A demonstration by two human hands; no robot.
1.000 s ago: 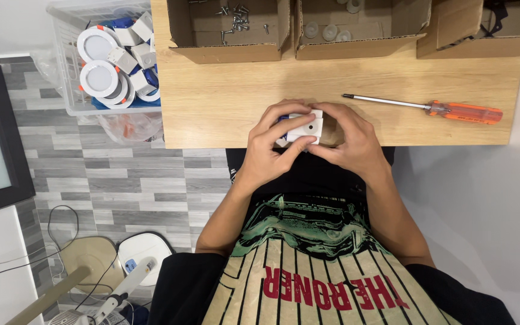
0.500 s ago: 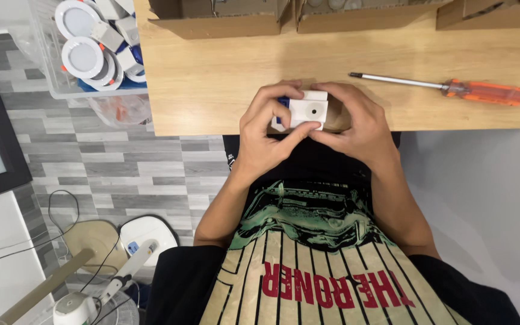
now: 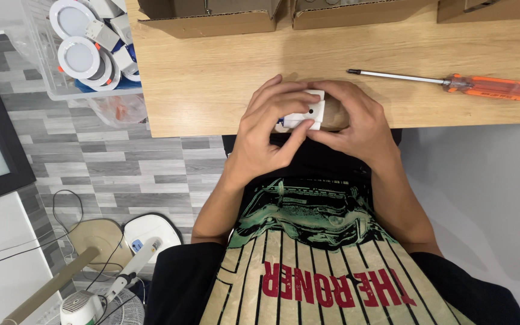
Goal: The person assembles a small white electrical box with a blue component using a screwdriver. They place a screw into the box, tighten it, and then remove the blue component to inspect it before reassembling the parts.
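Wooden table [image 3: 212,78] takes up most of the top here, and I'm sitting right at its near edge. Along the back edge there's a row of open cardboard boxes [image 3: 212,21], can't really see what's in them. Off the left side of the table sits a clear plastic bin [image 3: 49,84] packed with round white downlights [image 3: 79,58]. On the right, well apart from my hands, an orange-handled screwdriver [image 3: 452,81] lies flat, tip pointing left. Down at the table edge, my left hand [image 3: 266,135] and right hand [image 3: 356,120] are both wrapped around a small white box-shaped part [image 3: 308,110], fingers curled over it so most of it's hidden. Only its top face with a little hole shows.
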